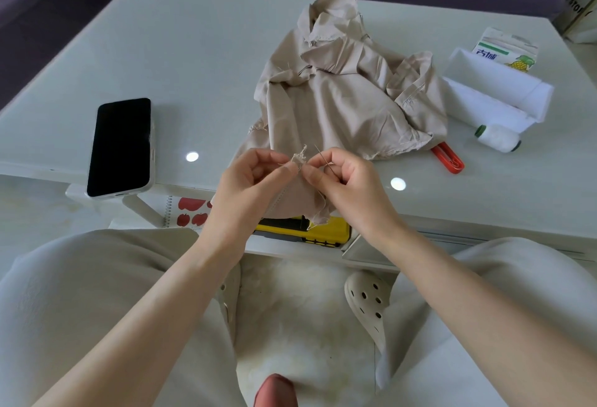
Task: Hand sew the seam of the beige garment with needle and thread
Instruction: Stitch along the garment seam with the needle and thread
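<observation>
The beige garment lies crumpled on the pale table, with one edge pulled over the table's front rim toward me. My left hand pinches that frayed edge between thumb and fingers. Right beside it, my right hand pinches the same edge and holds a thin needle that sticks up between its fingers. The two hands' fingertips almost touch. The thread is too fine to follow.
A black phone lies at the left of the table. A white thread spool, a red-orange tool, white folded material and a carton sit at the right. A yellow box lies under the table edge.
</observation>
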{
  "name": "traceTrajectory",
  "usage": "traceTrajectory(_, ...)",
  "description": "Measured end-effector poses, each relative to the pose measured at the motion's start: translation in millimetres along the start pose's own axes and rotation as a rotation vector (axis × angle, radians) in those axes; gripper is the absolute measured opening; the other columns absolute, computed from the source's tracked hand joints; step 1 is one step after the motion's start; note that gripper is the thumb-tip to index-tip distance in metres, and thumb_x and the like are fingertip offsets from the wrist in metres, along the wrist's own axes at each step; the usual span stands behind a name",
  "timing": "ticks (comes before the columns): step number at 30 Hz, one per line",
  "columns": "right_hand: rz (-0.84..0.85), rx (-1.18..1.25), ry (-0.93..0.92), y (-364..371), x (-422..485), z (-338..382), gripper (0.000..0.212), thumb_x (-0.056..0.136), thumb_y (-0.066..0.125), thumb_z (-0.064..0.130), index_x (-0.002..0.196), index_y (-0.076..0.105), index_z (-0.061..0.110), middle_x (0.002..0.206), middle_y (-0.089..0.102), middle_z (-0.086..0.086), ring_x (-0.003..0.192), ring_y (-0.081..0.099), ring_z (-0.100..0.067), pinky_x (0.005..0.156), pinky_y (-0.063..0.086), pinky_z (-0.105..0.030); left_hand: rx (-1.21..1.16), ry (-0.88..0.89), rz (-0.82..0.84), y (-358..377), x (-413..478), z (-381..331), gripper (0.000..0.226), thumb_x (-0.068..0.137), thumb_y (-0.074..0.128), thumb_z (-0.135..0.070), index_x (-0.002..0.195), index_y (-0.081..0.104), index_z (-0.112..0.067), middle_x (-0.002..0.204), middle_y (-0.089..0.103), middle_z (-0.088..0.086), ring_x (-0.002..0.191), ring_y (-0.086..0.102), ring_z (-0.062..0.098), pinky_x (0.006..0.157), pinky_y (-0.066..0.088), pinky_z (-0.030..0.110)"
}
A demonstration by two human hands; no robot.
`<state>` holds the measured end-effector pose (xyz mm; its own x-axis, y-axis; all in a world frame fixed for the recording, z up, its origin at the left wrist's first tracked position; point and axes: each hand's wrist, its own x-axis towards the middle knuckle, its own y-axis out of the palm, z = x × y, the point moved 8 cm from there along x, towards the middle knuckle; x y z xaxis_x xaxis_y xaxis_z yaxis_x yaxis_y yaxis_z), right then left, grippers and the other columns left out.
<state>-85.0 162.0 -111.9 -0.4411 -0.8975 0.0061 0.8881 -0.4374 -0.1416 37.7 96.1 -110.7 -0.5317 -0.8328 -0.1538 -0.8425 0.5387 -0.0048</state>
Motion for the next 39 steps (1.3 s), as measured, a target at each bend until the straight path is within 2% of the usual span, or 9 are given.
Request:
traceTrajectory(9, -0.018, -0.025, 0.037, -3.2, -0.1, -5.2, 0.014, 0.092, 0.060, 0.017, 0.078, 0.061, 0.020, 0.057, 0.059, -0.005, 0.049, 0.054, -0.013, 0.050, 0.049, -0.027, 0.106, 0.130, 0.020, 1.2, -0.8, -3.8, 0.022, 0.074, 0.068, -0.032, 0.081, 0.051, -0.019, 0.071, 0.057, 0.004, 0.066, 0.049, 0.014, 0.059, 0.040, 0.027)
traceTrajectory(12, -0.007, -0.020, 0.044, -2.7, -1.5, -3.6, 0.008, 0.092, 0.060, 0.018, 0.085, 0.062, 0.020, 0.054, 0.059, 0.006, 0.052, 0.056, -0.009, 0.050, 0.047, -0.025, 0.113, 0.147, -0.012, -1.2, -0.2, -3.1, 0.024, 0.082, 0.070, -0.018, 0.074, 0.048, -0.019, 0.058, 0.052, -0.011, 0.060, 0.045, 0.009, 0.057, 0.037, 0.023)
traceTrajectory(16, 0.060, 0.007, 0.108, 1.4, -2.5, -4.2, 0.016, 0.094, 0.057, 0.025, 0.108, 0.061, 0.020, 0.071, 0.069, -0.009, 0.063, 0.065, -0.028, 0.056, 0.054, -0.041, 0.095, 0.168, -0.023, -4.3, 0.2, -5.0, 0.019, 0.075, 0.067, -0.022, 0.073, 0.048, -0.021, 0.058, 0.052, -0.010, 0.061, 0.046, 0.010, 0.058, 0.039, 0.026)
traceTrajectory(21, 0.123, 0.006, 0.160, 4.3, -1.8, -6.9, 0.012, 0.092, 0.060, 0.022, 0.083, 0.067, 0.017, 0.066, 0.067, 0.000, 0.056, 0.062, -0.017, 0.056, 0.054, -0.035, 0.146, 0.153, -0.023, -5.5, 0.9, -5.4, 0.020, 0.080, 0.070, -0.016, 0.079, 0.050, -0.020, 0.062, 0.061, -0.014, 0.063, 0.055, 0.005, 0.061, 0.043, 0.025)
traceTrajectory(25, 0.110, -0.035, 0.140, 4.1, -1.7, -5.5, 0.010, 0.090, 0.063, 0.021, 0.081, 0.066, 0.019, 0.069, 0.068, -0.010, 0.060, 0.062, -0.026, 0.061, 0.055, -0.043, 0.238, 0.050, 0.006, -6.7, 1.9, 4.5, 0.033, 0.071, 0.067, -0.041, 0.098, 0.054, -0.027, 0.084, 0.068, -0.007, 0.072, 0.061, 0.005, 0.063, 0.043, 0.022)
traceTrajectory(28, 0.106, -0.068, 0.122, 6.0, -1.5, -6.5, 0.017, 0.092, 0.060, 0.015, 0.079, 0.067, 0.023, 0.076, 0.068, -0.022, 0.065, 0.060, -0.028, 0.063, 0.055, -0.049, 0.344, 0.040, 0.101, 3.1, -0.8, 4.5, 0.049, 0.070, 0.068, -0.056, 0.105, 0.057, -0.023, 0.080, 0.066, -0.012, 0.069, 0.061, 0.002, 0.058, 0.044, 0.014)
traceTrajectory(32, 0.126, -0.061, 0.118, 5.9, -2.6, -6.7, 0.011, 0.090, 0.062, 0.017, 0.080, 0.067, 0.019, 0.068, 0.064, -0.015, 0.059, 0.058, -0.022, 0.061, 0.054, -0.042, 0.471, 0.129, 0.115, 5.0, -0.7, -2.2, 0.023, 0.084, 0.067, -0.034, 0.067, 0.059, -0.020, 0.043, 0.041, -0.015, 0.040, 0.035, 0.004, 0.041, 0.026, 0.012)
traceTrajectory(35, 0.096, -0.097, 0.091, 2.8, -4.2, -3.0, 0.015, 0.091, 0.060, 0.025, 0.082, 0.065, 0.014, 0.065, 0.062, -0.016, 0.059, 0.056, -0.015, 0.061, 0.052, -0.035, 0.503, 0.131, 0.079, 1.6, 0.8, -2.7, 0.036, 0.088, 0.065, -0.026, 0.059, 0.052, -0.008, 0.039, 0.031, -0.011, 0.038, 0.029, 0.007, 0.040, 0.021, 0.014)
traceTrajectory(39, -0.050, -0.205, 0.072, -11.1, -7.2, 3.4, 0.026, 0.100, 0.040, 0.022, 0.079, 0.055, 0.019, 0.058, 0.040, 0.009, 0.051, 0.036, -0.003, 0.049, 0.032, -0.013, 0.467, 0.142, -0.028, -6.1, 5.5, -2.5, 0.039, 0.090, 0.062, -0.022, 0.057, 0.045, -0.011, 0.043, 0.032, -0.012, 0.043, 0.030, 0.006, 0.042, 0.023, 0.014)
